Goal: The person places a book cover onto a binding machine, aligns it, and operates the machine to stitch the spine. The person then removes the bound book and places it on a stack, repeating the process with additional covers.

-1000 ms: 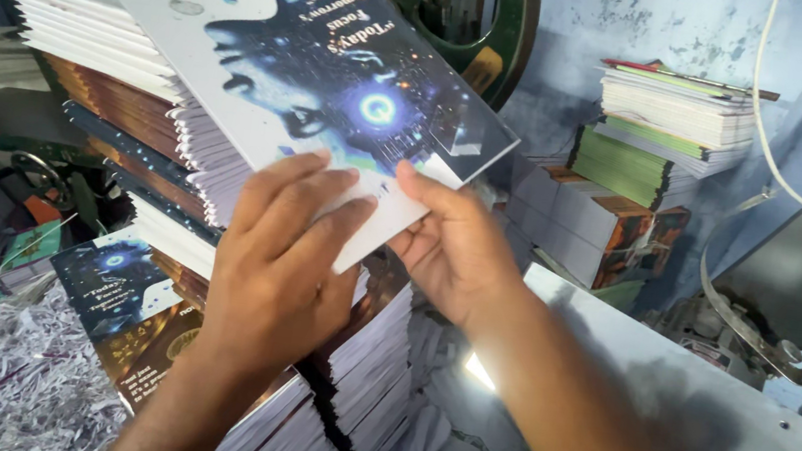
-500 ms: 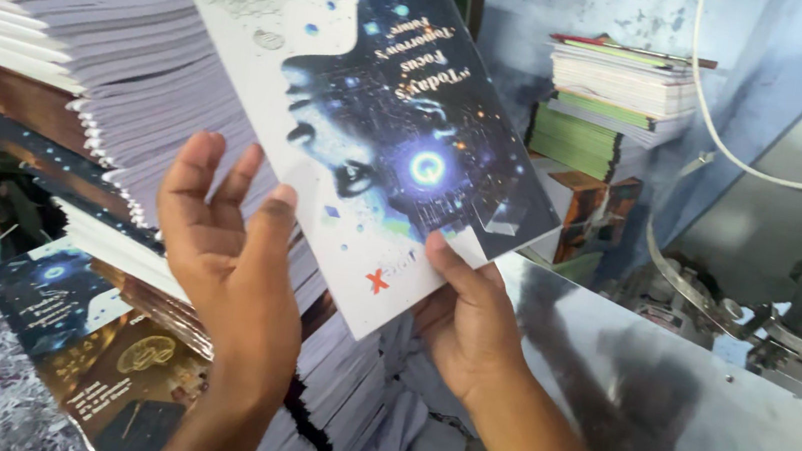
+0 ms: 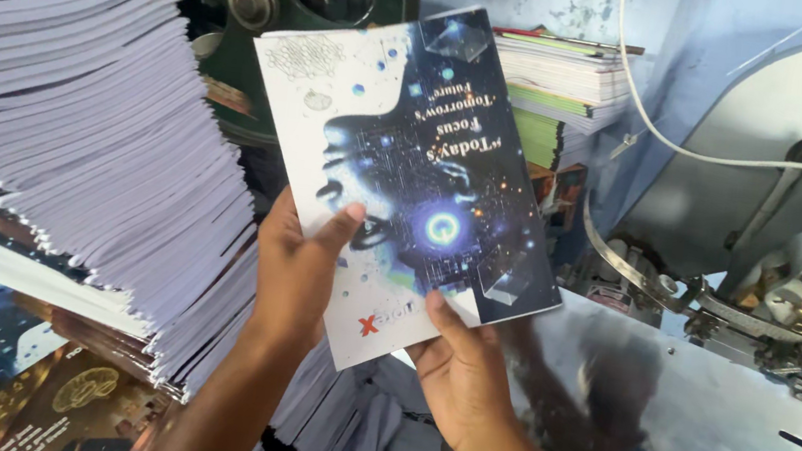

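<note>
**Booklet held up in both hands beside the stitching machine**

A person is holding a glossy booklet (image 3: 407, 176) upright in front of the camera, its cover showing a dark blue starry profile against a white ground. The print is facing the camera upside down, so the booklet is being gripped by what is really its top edge. The left hand (image 3: 301, 265) is clasping the lower white margin at about 7 o'clock of the cover, thumb pressed flat on the front and fingers hidden behind. The right hand (image 3: 460, 368) is pinching the bottom edge at about 6 o'clock, thumb on the front face. Both hands are closed on the booklet; this two-point grip seems to be keeping the thin cover flat and steady.

At 9 o'clock of the booklet, a tall slanting stack of booklets (image 3: 100, 131) is leaning, its pale page edges fanned toward the hands and lying close to the left forearm, so room on that side is tight. More printed covers (image 3: 13, 363) are lying at 8 o'clock below. At 12 o'clock a green wheel (image 3: 276, 0) is partly hidden behind the cover. A smaller pile of books (image 3: 563, 83) is sitting at 1 o'clock. At 3 to 5 o'clock the shiny metal table (image 3: 700, 431) of a grey machine (image 3: 801, 251) is offering open room.
</note>
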